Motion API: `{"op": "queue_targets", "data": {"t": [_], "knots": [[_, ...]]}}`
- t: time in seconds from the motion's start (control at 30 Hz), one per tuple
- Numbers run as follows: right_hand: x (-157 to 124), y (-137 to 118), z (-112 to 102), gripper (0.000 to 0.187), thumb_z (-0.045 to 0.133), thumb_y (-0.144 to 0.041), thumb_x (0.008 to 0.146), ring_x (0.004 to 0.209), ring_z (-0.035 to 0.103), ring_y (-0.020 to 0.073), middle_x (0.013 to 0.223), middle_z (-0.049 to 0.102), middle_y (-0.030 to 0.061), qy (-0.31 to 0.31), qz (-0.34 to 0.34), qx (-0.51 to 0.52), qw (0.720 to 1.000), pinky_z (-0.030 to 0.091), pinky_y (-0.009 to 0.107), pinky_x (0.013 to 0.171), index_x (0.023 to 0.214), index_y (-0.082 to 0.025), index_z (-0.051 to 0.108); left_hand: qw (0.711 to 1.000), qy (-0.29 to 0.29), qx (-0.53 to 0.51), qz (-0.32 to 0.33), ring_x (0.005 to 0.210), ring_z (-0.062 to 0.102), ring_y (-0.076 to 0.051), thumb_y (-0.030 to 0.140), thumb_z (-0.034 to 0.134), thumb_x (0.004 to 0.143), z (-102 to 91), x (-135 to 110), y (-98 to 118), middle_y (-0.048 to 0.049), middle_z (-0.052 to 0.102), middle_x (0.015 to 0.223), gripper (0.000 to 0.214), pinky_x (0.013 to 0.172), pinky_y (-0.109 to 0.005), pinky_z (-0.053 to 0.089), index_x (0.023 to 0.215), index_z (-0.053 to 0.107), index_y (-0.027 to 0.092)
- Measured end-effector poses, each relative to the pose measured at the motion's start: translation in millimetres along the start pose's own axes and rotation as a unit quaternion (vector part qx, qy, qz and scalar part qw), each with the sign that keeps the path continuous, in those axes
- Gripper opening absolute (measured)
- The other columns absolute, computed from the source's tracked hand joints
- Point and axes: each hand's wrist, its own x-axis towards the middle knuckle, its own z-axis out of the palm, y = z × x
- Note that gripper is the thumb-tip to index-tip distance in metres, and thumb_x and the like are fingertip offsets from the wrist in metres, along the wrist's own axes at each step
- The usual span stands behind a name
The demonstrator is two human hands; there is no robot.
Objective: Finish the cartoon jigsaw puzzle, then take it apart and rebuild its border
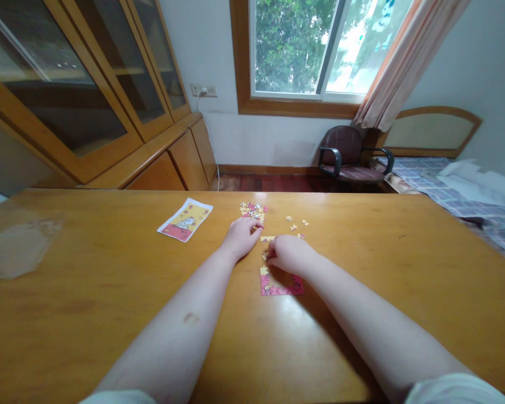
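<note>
Both my bare arms reach across a wooden table. My left hand lies knuckles up, its fingertips pinched at the near edge of a pile of loose puzzle pieces. Curled into a loose fist, my right hand presses on small pieces just above a joined pink and yellow puzzle section. A yellow joined strip lies between the two hands. A few stray pieces sit beyond my right hand. What either hand's fingers hold is too small to make out.
A picture card lies on the table left of the pile. A clear plastic bag rests at the far left. Wooden cabinets line the left wall. An office chair stands under the window, and a bed is at the right.
</note>
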Motion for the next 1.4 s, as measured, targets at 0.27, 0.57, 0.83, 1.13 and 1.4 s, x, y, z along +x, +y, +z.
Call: {"op": "queue_targets", "data": {"t": [0.27,0.57,0.83,1.13,1.4], "knots": [[10,53,-16,0.026,0.062,-0.024,0.078,0.092,0.066,0.0238,0.101,0.072,0.0105,0.04,0.107,0.0,0.993,0.046,0.028,0.075,0.102,-0.021,0.072,1.0,-0.001,-0.001,-0.002,0.094,0.062,-0.023,0.025,0.052,0.084,0.9,0,-3,-0.0043,0.072,0.094,0.018,0.089,-0.037,0.047,0.086,0.07,0.021],[19,95,-19,0.02,0.07,-0.031,0.075,0.081,0.068,0.0223,0.088,0.073,0.0107,0.003,0.188,0.011,0.982,0.047,0.027,0.069,0.09,-0.02,0.077,1.0,-0.003,-0.004,-0.005,0.094,0.062,-0.023,0.025,0.052,0.084,-0.1,0,-3,-0.0043,0.072,0.094,0.019,0.089,-0.038,0.048,0.086,0.07,0.022],[24,93,-10,0.014,0.07,-0.027,0.074,0.076,0.068,0.0235,0.083,0.072,0.0116,0.02,0.187,0.019,0.982,0.047,0.029,0.066,0.084,-0.017,0.075,1.0,-0.002,-0.003,0.001,0.094,0.062,-0.023,0.024,0.052,0.084,-0.8,-1,-3,-0.0042,0.072,0.094,0.019,0.089,-0.038,0.048,0.085,0.071,0.022],[34,66,3,0.01,0.068,-0.02,0.076,0.067,0.063,0.013,0.077,0.073,0.0031,0.105,0.065,0.318,0.94,0.045,0.022,0.065,0.083,-0.016,0.075,0.998,0.004,-0.034,0.045,0.099,0.064,-0.021,0.024,0.06,0.082,-1.4,-3,1,-0.0038,0.072,0.101,0.016,0.094,-0.037,0.047,0.094,0.07,0.021],[42,67,21,0.017,0.071,-0.026,0.073,0.069,0.063,0.0138,0.075,0.073,0.0041,0.13,0.068,0.443,0.884,0.048,0.025,0.068,0.084,-0.014,0.075,0.997,0.001,-0.016,0.079,0.104,0.062,-0.022,0.031,0.071,0.077,-3.6,-5,3,-0.0033,0.072,0.106,0.026,0.098,-0.04,0.043,0.102,0.07,0.025]]}}
